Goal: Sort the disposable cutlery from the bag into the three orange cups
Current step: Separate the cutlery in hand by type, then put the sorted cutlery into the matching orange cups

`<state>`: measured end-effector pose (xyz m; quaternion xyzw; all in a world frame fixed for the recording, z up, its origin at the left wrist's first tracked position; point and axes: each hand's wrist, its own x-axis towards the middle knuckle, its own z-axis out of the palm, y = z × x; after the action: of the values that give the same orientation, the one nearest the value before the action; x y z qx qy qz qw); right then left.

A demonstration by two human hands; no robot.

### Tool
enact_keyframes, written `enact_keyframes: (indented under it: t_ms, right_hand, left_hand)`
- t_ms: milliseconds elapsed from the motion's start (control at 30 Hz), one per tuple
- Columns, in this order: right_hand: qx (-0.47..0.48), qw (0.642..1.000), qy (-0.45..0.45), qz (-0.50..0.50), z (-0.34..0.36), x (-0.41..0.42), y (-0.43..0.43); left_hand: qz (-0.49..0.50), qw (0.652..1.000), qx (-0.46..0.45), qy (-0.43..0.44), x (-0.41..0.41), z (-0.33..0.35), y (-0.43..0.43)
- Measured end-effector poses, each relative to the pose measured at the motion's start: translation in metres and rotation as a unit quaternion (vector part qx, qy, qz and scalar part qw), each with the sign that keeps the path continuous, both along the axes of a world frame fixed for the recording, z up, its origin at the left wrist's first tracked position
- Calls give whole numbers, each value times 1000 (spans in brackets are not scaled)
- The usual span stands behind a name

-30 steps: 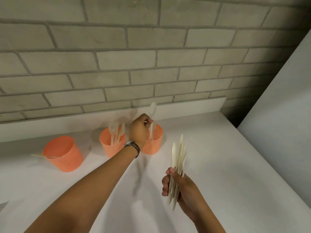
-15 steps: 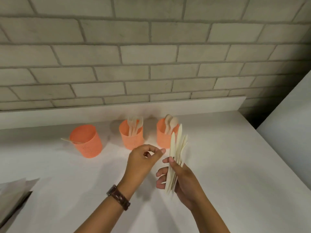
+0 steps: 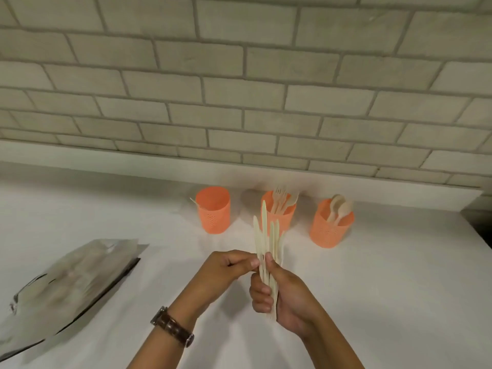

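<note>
My right hand [image 3: 285,294] grips an upright bundle of pale disposable cutlery [image 3: 266,241]. My left hand [image 3: 221,272] pinches one piece at the bundle's left side with thumb and forefinger. Three orange cups stand in a row near the wall. The left cup [image 3: 213,213] has one thin piece poking over its rim. The middle cup [image 3: 279,211] holds forks and stands partly behind the bundle. The right cup [image 3: 331,225] holds spoons. A shiny silver bag [image 3: 72,278] lies flat at the left, blurred.
Everything rests on a white counter [image 3: 372,302] against a pale brick wall [image 3: 239,89]. A low white ledge [image 3: 106,171] runs along the wall's foot. The counter's right edge [image 3: 476,230] drops off beside the spoon cup.
My left hand left a spoon in the right cup, drew back and now pinches a piece in the bundle. The view swung left, bringing the silver bag in.
</note>
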<state>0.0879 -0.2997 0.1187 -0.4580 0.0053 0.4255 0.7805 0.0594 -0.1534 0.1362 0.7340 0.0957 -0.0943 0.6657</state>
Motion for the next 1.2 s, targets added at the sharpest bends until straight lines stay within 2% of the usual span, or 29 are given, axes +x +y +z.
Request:
enact_keyframes:
  t_ms: [300,433,633,767,867,967,1067,1133,1167,1200]
  right_hand:
    - [36,996,-24,74,6,-10,14]
    - [43,996,-61,57,10,-13,14]
    - [5,989,-140,54,15,-21,19]
    - [-6,987,-151,63,15,-18,16]
    - [-18,987,-149,54,12,-15,13]
    - [-31,987,-146,60,9,-14,12]
    - [-37,991,-120,39,5,-11,11]
    - [-27,995,-91,23,4,-8,10]
    - [-21,996,-81,22,4,-7,9]
    - [-15,997,-72,25,5,-6,9]
  left_hand:
    - [27,993,105,-52,-19,6,14]
    - [52,997,27,-42,-24,16,10]
    - [87,994,-55,-34,-26,22,7]
    - [99,995,-10,-26,-21,25,15]
    - [96,995,-11,-34,-17,26,21]
    - [193,979,-47,-55,-10,26,28]
    - [303,937,-101,-140,-5,32,40]
    - [300,927,-10,-223,-7,34,45]
    - [268,921,84,-269,-9,33,46]
    - [216,901,205,-316,-10,30,47]
